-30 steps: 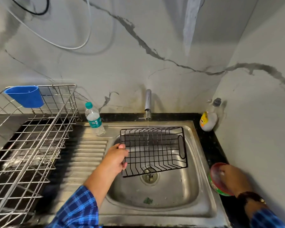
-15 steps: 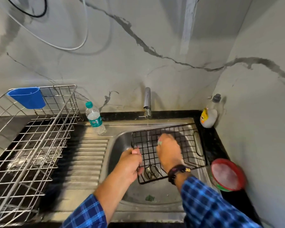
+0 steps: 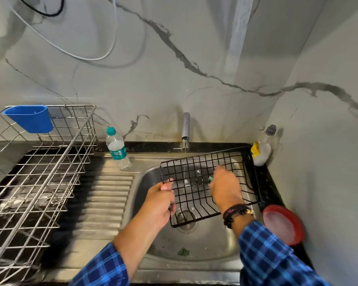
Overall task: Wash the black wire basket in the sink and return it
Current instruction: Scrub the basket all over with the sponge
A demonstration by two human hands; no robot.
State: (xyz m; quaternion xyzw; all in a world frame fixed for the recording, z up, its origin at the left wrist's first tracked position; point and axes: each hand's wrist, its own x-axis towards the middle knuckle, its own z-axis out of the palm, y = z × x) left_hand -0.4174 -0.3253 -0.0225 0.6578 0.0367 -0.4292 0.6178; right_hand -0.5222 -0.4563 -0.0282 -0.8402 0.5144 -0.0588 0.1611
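The black wire basket [image 3: 196, 172] hangs tilted over the steel sink [image 3: 149, 182], its right end raised toward the wall. My left hand [image 3: 160, 200] grips the basket's left rim. Inside the basket, my right hand [image 3: 225, 185] presses a small green scrubber [image 3: 210, 178] against the wires; most of the scrubber is hidden under my fingers. A thin stream of water runs from the tap [image 3: 185, 129] onto the basket.
A large steel dish rack [image 3: 39, 172] with a blue cup [image 3: 30, 118] fills the left counter. A water bottle [image 3: 117, 148] stands by the drainboard. A soap bottle [image 3: 261, 148] sits in the back right corner, a red-rimmed soap dish [image 3: 282, 225] on the right.
My right hand left the red dish and went into the basket with the scrubber. The basket shifted right and its right end tilted up.
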